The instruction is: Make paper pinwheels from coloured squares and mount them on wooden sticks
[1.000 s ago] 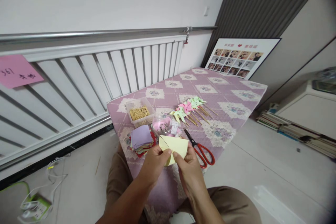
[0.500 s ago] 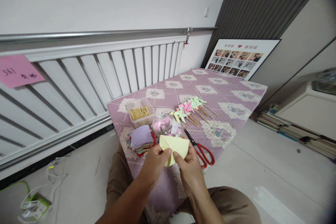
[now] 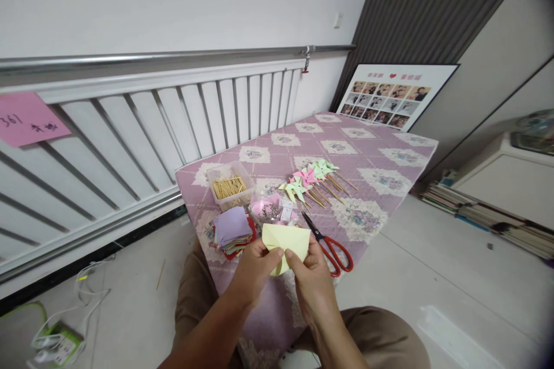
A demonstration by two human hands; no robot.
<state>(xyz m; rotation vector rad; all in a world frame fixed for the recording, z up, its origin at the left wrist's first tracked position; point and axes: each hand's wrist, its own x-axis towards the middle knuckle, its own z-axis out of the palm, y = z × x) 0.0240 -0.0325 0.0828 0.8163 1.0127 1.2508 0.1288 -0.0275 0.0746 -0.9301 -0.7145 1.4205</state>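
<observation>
Two hands (image 3: 254,265) close together, fingers (image 3: 273,256) pinching-tight on yellow paper (image 3: 288,236)

**Legible Markings**

Pink note (image 3: 32,119): located far to the left of the fingers (image 3: 295,262) and above their level, on the white radiator (image 3: 213,109). Handwriting in dark ink reads "361"; the characters to the lower right of the number are not clearly legible.

Photo board (image 3: 398,95): located well beyond the fingers, to their right. The heading consists of two groups of pinkish characters, too small to read, with a red heart (image 3: 392,75) between them.

White label (image 3: 286,210): located just beyond the fingers, on the clear packet (image 3: 265,208). Its print is illegible.
</observation>
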